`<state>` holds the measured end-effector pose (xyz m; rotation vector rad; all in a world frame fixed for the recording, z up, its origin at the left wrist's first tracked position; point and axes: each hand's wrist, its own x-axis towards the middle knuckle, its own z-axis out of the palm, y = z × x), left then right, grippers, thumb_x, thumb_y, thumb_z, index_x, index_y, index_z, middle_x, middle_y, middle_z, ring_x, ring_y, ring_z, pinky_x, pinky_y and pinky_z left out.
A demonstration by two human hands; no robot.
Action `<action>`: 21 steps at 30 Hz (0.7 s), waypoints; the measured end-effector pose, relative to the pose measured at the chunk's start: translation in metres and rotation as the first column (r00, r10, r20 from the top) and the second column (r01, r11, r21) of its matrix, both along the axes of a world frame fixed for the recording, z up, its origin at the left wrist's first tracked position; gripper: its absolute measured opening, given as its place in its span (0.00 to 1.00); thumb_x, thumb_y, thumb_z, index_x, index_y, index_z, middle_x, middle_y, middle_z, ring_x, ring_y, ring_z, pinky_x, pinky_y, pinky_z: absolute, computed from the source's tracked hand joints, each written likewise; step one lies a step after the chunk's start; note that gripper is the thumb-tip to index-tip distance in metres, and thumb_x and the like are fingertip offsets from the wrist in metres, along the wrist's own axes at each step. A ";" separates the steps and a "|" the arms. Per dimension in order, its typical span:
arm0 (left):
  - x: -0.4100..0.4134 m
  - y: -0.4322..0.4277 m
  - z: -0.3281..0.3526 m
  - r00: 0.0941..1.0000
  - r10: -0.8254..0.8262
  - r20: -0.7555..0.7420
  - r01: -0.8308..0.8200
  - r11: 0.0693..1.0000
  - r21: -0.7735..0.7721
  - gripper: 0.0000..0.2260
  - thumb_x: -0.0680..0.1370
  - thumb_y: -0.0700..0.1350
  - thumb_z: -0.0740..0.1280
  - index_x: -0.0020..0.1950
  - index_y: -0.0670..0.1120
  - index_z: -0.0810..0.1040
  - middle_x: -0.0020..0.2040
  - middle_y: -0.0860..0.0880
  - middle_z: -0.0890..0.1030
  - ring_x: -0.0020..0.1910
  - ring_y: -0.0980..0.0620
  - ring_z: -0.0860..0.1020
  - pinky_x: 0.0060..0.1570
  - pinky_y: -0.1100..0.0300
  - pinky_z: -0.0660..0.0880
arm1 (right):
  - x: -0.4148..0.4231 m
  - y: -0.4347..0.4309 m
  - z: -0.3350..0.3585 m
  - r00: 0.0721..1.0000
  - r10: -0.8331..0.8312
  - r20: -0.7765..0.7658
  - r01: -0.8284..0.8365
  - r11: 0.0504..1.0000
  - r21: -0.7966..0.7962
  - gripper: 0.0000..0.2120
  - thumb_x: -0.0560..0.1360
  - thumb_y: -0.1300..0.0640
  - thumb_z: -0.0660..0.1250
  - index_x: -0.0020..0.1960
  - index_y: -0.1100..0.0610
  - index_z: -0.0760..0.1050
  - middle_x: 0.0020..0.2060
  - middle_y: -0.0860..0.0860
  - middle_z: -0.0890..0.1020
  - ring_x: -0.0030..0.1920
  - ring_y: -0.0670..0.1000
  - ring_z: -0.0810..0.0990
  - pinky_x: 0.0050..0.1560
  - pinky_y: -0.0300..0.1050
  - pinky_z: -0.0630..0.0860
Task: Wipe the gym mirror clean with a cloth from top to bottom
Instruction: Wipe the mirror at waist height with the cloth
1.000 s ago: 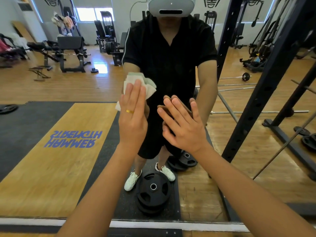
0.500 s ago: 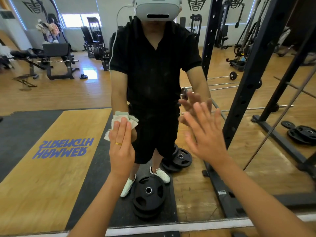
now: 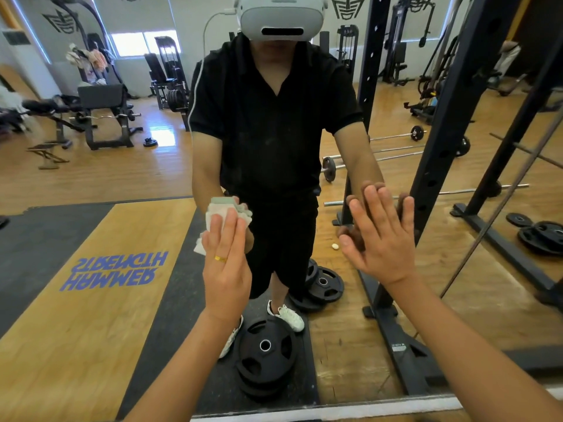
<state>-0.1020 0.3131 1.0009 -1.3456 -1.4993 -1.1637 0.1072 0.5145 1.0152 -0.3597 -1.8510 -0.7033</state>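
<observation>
Holds left hand (image 3: 227, 263) forward and upright, palm away, fingers straight and close together. Holds right hand (image 3: 380, 239) beside it, slightly higher, palm away too, fingers straight and spread apart.

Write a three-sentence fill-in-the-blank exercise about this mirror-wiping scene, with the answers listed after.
The left hand presses a ____ against the mirror.
A gold ____ sits on one finger of that hand.
The hand with straight fingers that holds nothing is the ____ one.
Missing words: cloth; ring; right, meaning the right hand.
</observation>
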 end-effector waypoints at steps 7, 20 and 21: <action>0.017 0.026 0.094 0.991 -0.123 -0.045 0.126 0.988 0.084 0.17 0.82 0.26 0.61 0.71 0.31 0.73 0.73 0.38 0.70 0.77 0.42 0.64 0.73 0.32 0.66 | 0.000 -0.001 0.001 1.000 0.009 -0.017 -0.009 1.000 -0.009 0.37 0.80 0.44 0.62 0.84 0.54 0.53 0.84 0.53 0.51 0.83 0.54 0.50 0.82 0.59 0.43; 0.005 0.010 0.054 0.982 -0.045 -0.181 0.040 0.999 -0.030 0.28 0.77 0.21 0.64 0.75 0.36 0.67 0.75 0.41 0.70 0.81 0.48 0.58 0.80 0.45 0.57 | -0.001 0.000 0.000 1.000 0.002 -0.014 -0.002 1.000 -0.008 0.37 0.80 0.44 0.62 0.84 0.54 0.53 0.84 0.54 0.51 0.83 0.54 0.50 0.82 0.60 0.44; 0.007 0.014 0.069 0.979 -0.052 -0.196 0.049 0.999 -0.019 0.26 0.78 0.22 0.63 0.75 0.36 0.68 0.74 0.40 0.70 0.81 0.47 0.59 0.80 0.45 0.56 | -0.001 0.001 0.000 1.000 -0.001 -0.015 0.001 1.000 -0.006 0.37 0.80 0.44 0.62 0.84 0.54 0.53 0.84 0.54 0.51 0.83 0.54 0.50 0.82 0.60 0.45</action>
